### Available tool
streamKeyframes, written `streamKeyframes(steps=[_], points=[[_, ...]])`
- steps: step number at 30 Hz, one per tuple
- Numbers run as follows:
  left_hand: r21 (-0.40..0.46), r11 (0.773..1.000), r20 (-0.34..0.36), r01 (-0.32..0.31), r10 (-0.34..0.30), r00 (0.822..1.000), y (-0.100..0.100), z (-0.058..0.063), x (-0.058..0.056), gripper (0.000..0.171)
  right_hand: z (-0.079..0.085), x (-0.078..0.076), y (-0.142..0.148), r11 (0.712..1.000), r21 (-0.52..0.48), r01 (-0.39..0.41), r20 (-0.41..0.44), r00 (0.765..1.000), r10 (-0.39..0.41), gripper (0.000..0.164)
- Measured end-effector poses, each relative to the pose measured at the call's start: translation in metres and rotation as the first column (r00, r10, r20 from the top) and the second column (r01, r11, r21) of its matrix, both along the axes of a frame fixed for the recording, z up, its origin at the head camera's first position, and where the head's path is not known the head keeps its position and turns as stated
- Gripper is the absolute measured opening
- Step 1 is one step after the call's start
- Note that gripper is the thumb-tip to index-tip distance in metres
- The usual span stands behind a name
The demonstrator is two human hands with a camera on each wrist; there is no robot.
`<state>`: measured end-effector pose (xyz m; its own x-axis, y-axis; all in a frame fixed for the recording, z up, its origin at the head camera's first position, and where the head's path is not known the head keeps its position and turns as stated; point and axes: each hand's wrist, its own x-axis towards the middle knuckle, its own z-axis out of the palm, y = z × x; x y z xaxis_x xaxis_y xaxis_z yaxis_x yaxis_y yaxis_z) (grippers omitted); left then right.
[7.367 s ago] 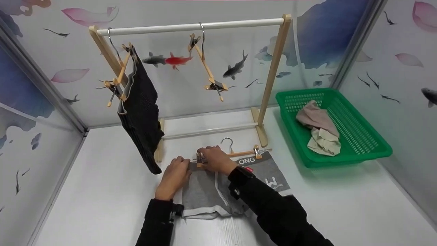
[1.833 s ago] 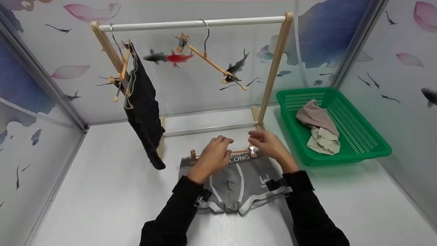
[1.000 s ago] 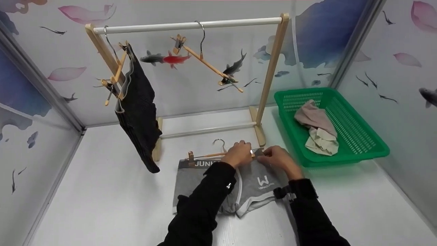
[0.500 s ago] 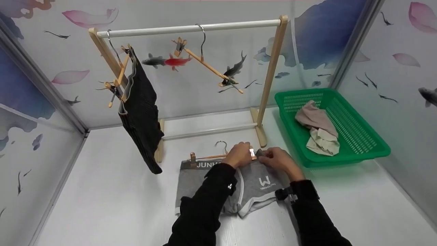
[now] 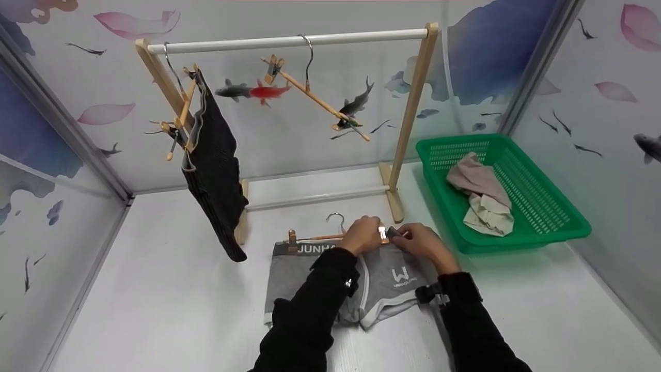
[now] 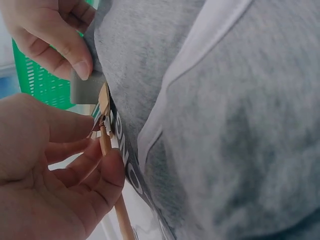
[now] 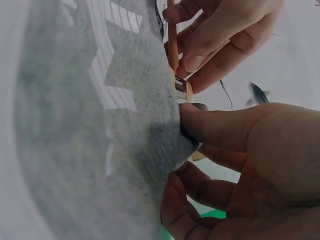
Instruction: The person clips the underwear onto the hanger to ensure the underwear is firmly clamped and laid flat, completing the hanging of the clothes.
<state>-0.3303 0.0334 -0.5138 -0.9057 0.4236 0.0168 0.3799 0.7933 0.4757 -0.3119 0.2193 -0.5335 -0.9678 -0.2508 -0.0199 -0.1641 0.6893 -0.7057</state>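
Observation:
Grey boxer briefs (image 5: 395,266) with white trim lie on the white table, their dark lettered waistband along a clip hanger (image 5: 320,237). The hanger's left clip (image 5: 292,242) sits on the waistband. My left hand (image 5: 361,235) pinches the right clip (image 5: 382,234); in the left wrist view its fingers and thumb are around the clip (image 6: 106,120) and bar. Close beside it, my right hand (image 5: 424,242) pinches the waistband's right corner, which the right wrist view shows folded between thumb and fingers (image 7: 210,190). The left forearm covers the middle of the briefs.
Behind stands a wooden rack with a white rail (image 5: 232,45). A dark garment (image 5: 214,160) hangs from a clip hanger at its left; another clip hanger (image 5: 315,98) hangs bare mid-rail. A green basket (image 5: 542,238) with crumpled cloths (image 5: 483,188) stands at the right.
Both hands have moved from the left clip to the right one. The left clip now stands on the waistband alone. Over the last second, the hands have hardly moved.

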Motion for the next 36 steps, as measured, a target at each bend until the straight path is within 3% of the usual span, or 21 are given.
streamKeyframes(steps=[7,10,14,20,25,32,36], points=[[0.060,0.998,0.010,0.002,-0.002,1.000,-0.001,0.001,0.000,0.011,0.003,0.000,-0.004,1.000,0.004,0.006,0.000,1.000,-0.006,0.021],[0.091,0.996,0.045,-0.022,0.018,0.999,0.000,0.002,0.000,0.019,0.003,0.000,-0.004,1.000,0.006,0.016,0.011,1.000,-0.016,0.025],[0.104,0.993,0.092,-0.052,0.042,0.995,0.003,0.003,0.002,0.022,0.003,0.000,-0.004,0.999,0.037,0.010,-0.008,1.000,-0.009,0.017],[0.031,0.999,0.025,-0.040,0.039,0.999,0.006,0.000,0.003,0.014,0.001,0.001,-0.004,1.000,0.015,-0.019,-0.032,0.999,0.019,0.011],[-0.060,0.996,-0.013,-0.059,0.059,0.998,0.011,-0.007,0.006,0.012,-0.002,0.003,0.000,0.994,-0.071,-0.083,0.023,0.996,0.085,0.013],[0.067,0.993,0.018,-0.102,0.101,0.995,0.016,-0.012,0.003,0.018,-0.002,0.001,0.009,0.974,-0.216,-0.075,0.126,0.986,0.104,0.011],[0.100,0.988,0.040,-0.118,0.115,0.993,0.019,-0.009,-0.003,0.018,0.003,-0.001,0.009,0.977,-0.202,-0.066,0.129,0.987,0.093,0.017]])
